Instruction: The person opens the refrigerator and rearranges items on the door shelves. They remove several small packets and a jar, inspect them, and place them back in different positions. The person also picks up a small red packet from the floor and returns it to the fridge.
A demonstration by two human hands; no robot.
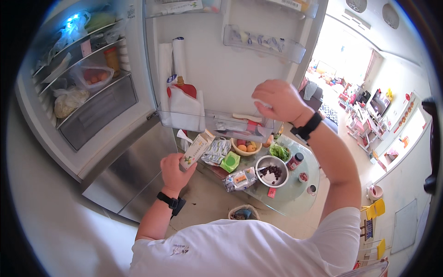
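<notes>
My left hand (178, 173) grips the lower end of a small printed cardboard box (198, 149), held tilted below the fridge door's lowest shelf. My right hand (278, 100) is raised in front of the open refrigerator door (214, 79), fingers curled; whether it holds anything cannot be told. Near it are a clear door shelf with small packets (264, 43) above and a clear bottom door bin (221, 126) below. That bin holds a white bag (185, 107) with a red part and rolls. At left, the fridge compartment holds bagged eggs (95, 78) and a jar with a red lid (111, 60).
Beyond the door stands a glass table (287, 204) with a metal bowl of dark fruit (273, 171), a fruit basket (246, 147), leafy greens (279, 151), a wipes pack (240, 178) and jars. A lined waste bin (244, 212) is on the floor. Yellow chairs (375, 209) stand at right.
</notes>
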